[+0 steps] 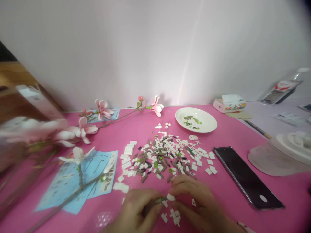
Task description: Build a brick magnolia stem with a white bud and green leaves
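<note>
Thumb and fingers of the left hand [143,207] close narrowly around a slim green piece [161,200], its tip pointing right. The right hand [194,197] pinches a small white piece [170,196] between thumb and fingers, right at that green tip; whether the two pieces are joined, I cannot tell. Both hands are at the near edge of the scene, in the middle, over a pink tabletop [136,131].

Just below the fingertips lie a few loose white bits [175,216]. Farther off, directly beyond the hands, spreads a large pile of small parts [162,155] in white, grey-brown, black and green, with flat white tiles at its left and right fringes. Beyond the pile, toward the far right, a white plate [206,125] holds some green parts.

On the right lies a dark phone [247,178], screen up and set at a slant. Farther right on the far side are a tissue box [229,104] and a tilted bottle [282,89].

On the left, a white-flowered branch [79,157] lies across light-blue printed sheets [58,191]. Pink blossoms [86,129] stand past it, blurred toward the left edge, and another pink flower [157,106] lies at the far side near the wall [136,48].
</note>
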`<state>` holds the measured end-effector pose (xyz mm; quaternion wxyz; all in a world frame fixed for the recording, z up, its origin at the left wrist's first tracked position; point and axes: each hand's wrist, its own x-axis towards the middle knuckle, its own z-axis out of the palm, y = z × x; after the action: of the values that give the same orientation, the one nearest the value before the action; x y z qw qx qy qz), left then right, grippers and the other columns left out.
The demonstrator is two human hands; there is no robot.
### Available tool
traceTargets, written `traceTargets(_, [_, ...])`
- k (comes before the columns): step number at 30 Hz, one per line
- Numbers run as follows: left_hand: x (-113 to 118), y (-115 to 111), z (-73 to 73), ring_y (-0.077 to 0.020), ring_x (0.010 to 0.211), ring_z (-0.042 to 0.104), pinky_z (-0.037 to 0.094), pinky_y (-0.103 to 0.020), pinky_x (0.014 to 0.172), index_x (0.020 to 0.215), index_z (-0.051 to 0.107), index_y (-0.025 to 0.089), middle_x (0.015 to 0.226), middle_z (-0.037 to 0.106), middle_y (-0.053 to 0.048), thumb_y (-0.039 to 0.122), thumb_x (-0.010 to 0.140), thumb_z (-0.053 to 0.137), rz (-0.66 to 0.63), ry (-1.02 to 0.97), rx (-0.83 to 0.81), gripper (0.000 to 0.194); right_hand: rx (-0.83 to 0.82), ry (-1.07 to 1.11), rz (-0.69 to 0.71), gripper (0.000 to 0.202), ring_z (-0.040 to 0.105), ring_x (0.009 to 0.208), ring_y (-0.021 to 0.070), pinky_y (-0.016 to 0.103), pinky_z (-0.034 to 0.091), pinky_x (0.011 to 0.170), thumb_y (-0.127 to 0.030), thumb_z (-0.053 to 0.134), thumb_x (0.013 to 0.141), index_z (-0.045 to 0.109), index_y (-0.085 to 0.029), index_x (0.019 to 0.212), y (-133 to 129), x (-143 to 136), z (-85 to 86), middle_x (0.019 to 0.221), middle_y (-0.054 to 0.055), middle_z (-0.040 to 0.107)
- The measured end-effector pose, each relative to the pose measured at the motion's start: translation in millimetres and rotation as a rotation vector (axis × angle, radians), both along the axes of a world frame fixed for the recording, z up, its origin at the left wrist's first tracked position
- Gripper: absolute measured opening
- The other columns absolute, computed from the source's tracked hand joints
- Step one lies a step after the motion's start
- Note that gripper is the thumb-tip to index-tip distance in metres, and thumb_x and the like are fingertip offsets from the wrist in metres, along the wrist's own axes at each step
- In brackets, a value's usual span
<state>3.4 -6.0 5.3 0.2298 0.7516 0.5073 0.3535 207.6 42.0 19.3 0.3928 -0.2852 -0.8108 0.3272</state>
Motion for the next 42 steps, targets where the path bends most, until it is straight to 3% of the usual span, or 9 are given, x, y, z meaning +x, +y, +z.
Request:
traceTargets(12, [1, 4, 2.9, -0.0126, 0.064, 0.068, 0.049, -0.018, 0.061, 0.096, 0.067, 0.023, 0.078, 0.076, 0.0, 0.02, 0.088, 0.055, -0.066, -0.12, -0.022, 0.015, 0.04, -0.007, -0.01, 0.014, 0.068, 0.089, 0.0183, 0.025, 0.056, 0.076, -0.016, 0.069, 0.081, 0.062, -0.021, 0.092, 2, 3, -6.7, 0.092, 0.005, 0.07])
traceTargets(25, [0, 5, 7.4, -0.0134, 0.056, 0.066, 0.048, -0.02, 0.056, 0.089, 0.069, 0.021, 0.068, 0.074, 0.0, 0.021, 0.086, 0.057, -0.064, -0.078, 0.012, 0.013, -0.044, -0.023, -0.001, 0.007, 0.067, 0.072, 0.0153, 0.023, 0.054, 0.068, -0.025, 0.069, 0.082, 0.064, -0.02, 0.08, 1, 0, -2.3, 0.075, 0.002, 0.07])
traceTargets(32, [-1, 3, 5.1, -0.0135, 0.058, 0.065, 0.048, -0.019, 0.056, 0.089, 0.069, 0.02, 0.072, 0.074, -0.002, 0.023, 0.088, 0.054, -0.065, -0.037, -0.043, 0.015, -0.013, -0.025, 0.007, 0.009, 0.067, 0.08, 0.0159, 0.023, 0.053, 0.073, -0.025, 0.069, 0.083, 0.062, -0.02, 0.08, -2, 1, -3.3, 0.08, 0.002, 0.07])
traceTargets(37, [0, 4, 8.9, -0.0126, 0.05, 0.061, 0.046, -0.019, 0.051, 0.086, 0.069, 0.021, 0.064, 0.072, -0.001, 0.026, 0.091, 0.05, -0.084, -0.021, -0.009, 0.021, -0.063, -0.088, -0.011, 0.009, 0.066, 0.078, 0.0148, 0.021, 0.053, 0.071, -0.026, 0.069, 0.083, 0.062, -0.021, 0.08, -1, 2, -3.7, 0.081, 0.001, 0.071])
traceTargets(42, [0, 5, 7.4, -0.0127, 0.051, 0.062, 0.048, -0.019, 0.054, 0.087, 0.069, 0.022, 0.065, 0.072, 0.0, 0.026, 0.09, 0.052, -0.076, -0.037, 0.018, 0.017, -0.015, -0.012, 0.031, 0.006, 0.066, 0.076, 0.0153, 0.024, 0.054, 0.07, -0.024, 0.068, 0.083, 0.063, -0.02, 0.082, 1, -1, -0.6, 0.078, 0.003, 0.069])
